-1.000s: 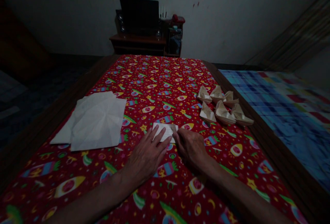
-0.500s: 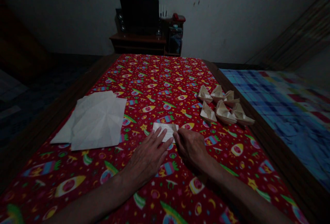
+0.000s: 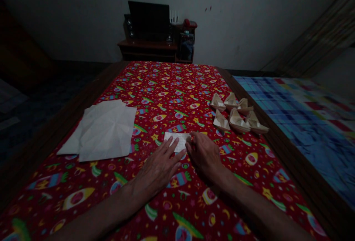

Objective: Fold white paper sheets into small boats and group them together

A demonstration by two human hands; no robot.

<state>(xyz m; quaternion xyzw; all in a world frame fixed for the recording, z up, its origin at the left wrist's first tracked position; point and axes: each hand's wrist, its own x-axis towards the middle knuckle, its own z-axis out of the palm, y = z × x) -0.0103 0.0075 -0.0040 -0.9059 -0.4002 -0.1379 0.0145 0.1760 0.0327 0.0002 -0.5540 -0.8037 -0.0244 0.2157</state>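
Note:
A small folded sheet of white paper [image 3: 181,142] lies flat on the red patterned cloth [image 3: 177,97] in front of me. My left hand [image 3: 162,161] rests with spread fingers, the fingertips on the paper's left and near side. At the paper's right edge, my right hand [image 3: 204,153] has its fingers curled into a pinch on it. To the left lies a stack of creased paper sheets [image 3: 108,133]. Several folded paper boats [image 3: 239,119] stand in two rows to the right.
The cloth covers a long table with a dark wooden border [image 3: 244,89]. A monitor [image 3: 149,21] and a red telephone [image 3: 190,23] stand on a desk [image 3: 148,47] beyond its far end. On the right lies a blue checked sheet [image 3: 266,97].
My right fingers have shifted slightly upward along the paper's right edge. My left hand stays on the paper. The whole view has tilted a little.

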